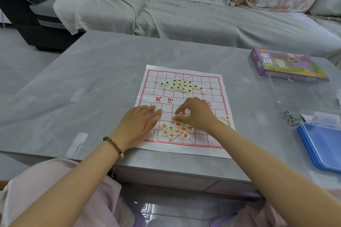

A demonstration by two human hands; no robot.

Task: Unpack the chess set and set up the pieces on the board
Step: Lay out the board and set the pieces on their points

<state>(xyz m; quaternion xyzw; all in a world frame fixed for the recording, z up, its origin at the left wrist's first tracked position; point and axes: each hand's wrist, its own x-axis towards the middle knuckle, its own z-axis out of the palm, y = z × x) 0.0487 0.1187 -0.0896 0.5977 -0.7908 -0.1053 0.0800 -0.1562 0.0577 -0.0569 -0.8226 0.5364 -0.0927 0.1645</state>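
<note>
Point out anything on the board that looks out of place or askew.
The black-lettered pieces lie heaped on the far half of the board, and the red-lettered pieces are heaped on the near half. One red piece sits alone by the right border. Nothing looks spilled or damaged.

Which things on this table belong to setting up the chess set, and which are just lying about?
Part of the job: paper board, red-lettered pieces, black-lettered pieces, purple chess box.
Just lying about: metal wire puzzle, blue tray.
</note>
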